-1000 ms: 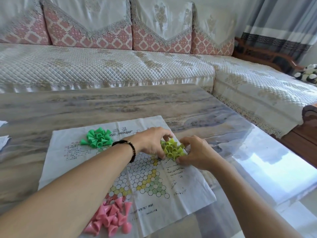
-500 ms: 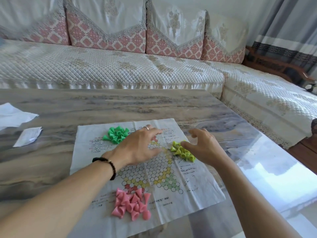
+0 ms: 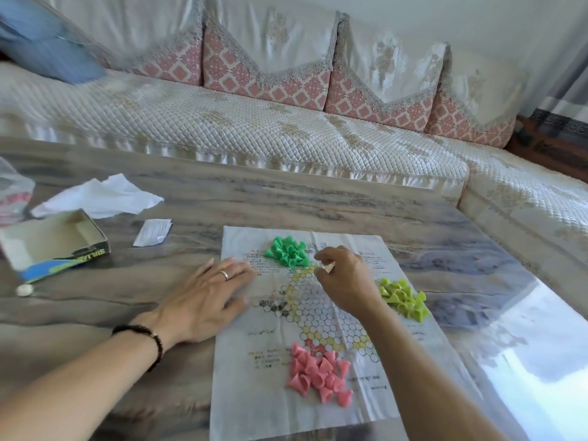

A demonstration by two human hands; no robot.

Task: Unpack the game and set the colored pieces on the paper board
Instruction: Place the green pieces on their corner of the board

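The paper board (image 3: 321, 405) lies flat on the table with a hexagon grid printed on it. Three heaps of cone pieces sit on it: green pieces (image 3: 288, 251) at the far side, yellow-green pieces (image 3: 403, 299) on the right, pink pieces (image 3: 319, 374) at the near side. My left hand (image 3: 206, 297) lies flat with straight fingers on the board's left edge. My right hand (image 3: 345, 278) hovers over the grid beside the green heap, fingers curled, pinching a small pale thing between thumb and fingertips.
An open empty game box (image 3: 47, 246) stands at the left on the marbled table (image 3: 318, 205). Behind it lie a crumpled white paper (image 3: 98, 198), a small paper slip (image 3: 152, 232) and a plastic bag (image 3: 12, 192). A coin-like disc (image 3: 24, 290) lies near the box. A quilted sofa (image 3: 254, 128) runs behind.
Both hands left the yellow-green heap. My left hand slid to the board's left edge and flattened. My right hand moved toward the green heap and closed its fingertips. The camera turned left.
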